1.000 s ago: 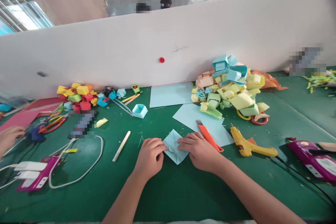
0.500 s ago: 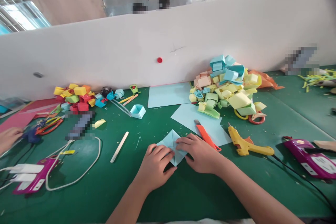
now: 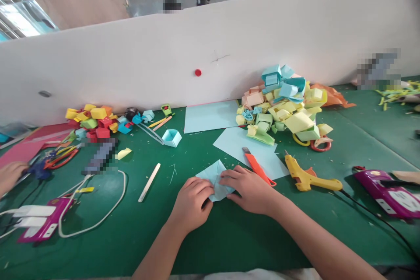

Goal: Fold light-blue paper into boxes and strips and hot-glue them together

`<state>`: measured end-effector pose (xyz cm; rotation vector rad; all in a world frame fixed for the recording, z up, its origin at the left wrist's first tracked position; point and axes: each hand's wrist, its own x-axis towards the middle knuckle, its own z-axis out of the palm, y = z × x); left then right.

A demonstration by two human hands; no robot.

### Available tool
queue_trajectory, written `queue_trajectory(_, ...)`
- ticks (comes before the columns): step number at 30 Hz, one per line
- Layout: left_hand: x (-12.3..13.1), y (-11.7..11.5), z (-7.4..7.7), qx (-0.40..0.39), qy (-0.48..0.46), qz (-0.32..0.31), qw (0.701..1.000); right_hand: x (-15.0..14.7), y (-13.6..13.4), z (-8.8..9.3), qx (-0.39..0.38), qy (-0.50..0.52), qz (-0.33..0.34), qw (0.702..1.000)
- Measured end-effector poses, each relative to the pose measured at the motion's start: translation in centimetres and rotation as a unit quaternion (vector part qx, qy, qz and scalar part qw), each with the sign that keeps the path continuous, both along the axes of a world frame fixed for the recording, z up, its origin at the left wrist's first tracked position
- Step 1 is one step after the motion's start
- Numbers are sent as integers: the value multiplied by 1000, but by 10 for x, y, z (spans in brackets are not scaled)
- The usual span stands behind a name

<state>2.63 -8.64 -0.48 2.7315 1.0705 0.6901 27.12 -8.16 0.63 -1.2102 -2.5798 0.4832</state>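
A light-blue sheet of paper [image 3: 215,176], creased and partly folded, lies between my hands at the near middle of the green table. My left hand [image 3: 194,203] grips its left edge, fingers curled over it and thumb tucked beneath. On the right edge, my right hand [image 3: 247,189] holds the paper between fingers on top and thumb below. Part of the paper is hidden under the fingers. Just beyond my right hand lies a red-orange utility knife [image 3: 257,168], resting on a larger blue sheet [image 3: 244,142]. A small open blue paper box [image 3: 172,138] stands farther back.
A heap of folded paper boxes [image 3: 288,100] rises at the back right, near a yellow glue gun [image 3: 310,179]. Purple power strips [image 3: 387,192] flank the workspace. Colourful paper cubes [image 3: 95,120] and a phone [image 3: 101,157] lie left. Another person's hand [image 3: 11,175] shows at the left edge.
The blue paper has turned slightly between my hands. My left hand has curled more tightly at its edge, and the right hand keeps its hold. The view has shifted a little.
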Motion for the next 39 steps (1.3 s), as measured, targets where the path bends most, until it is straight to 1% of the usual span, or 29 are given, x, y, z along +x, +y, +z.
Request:
queue_trajectory(4,2,-2,0,5,2,15,1000,-3,0,-2,26,-4,3,1000)
queue_trajectory(8,4,0,-3,14,-15,24,999,-4,3,-5,47,19,-3,999)
queue_trajectory(10,3,2,-4,2,-34,38,999,-5,5,-7,43,37,-20,998)
queue_trajectory(14,0,5,-7,-21,-56,95,994,-10,11,-12,31,65,-76,995)
queue_trajectory(18,0,6,-12,-19,-62,139,988,-18,15,-18,32,67,-121,990)
queue_trajectory(22,2,7,-15,8,-49,136,989,-24,17,-22,34,63,-147,987)
queue_trajectory(28,4,8,-14,-10,-48,130,990,-29,18,-24,34,52,-176,982)
queue_trajectory(32,3,7,-16,-11,-53,125,991,-31,17,-24,34,44,-181,982)
queue_trajectory(36,2,6,-17,11,-52,126,991,-33,18,-25,32,41,-198,979)
queue_trajectory(39,5,1,-13,40,-17,138,990,-34,19,-26,32,41,-208,977)
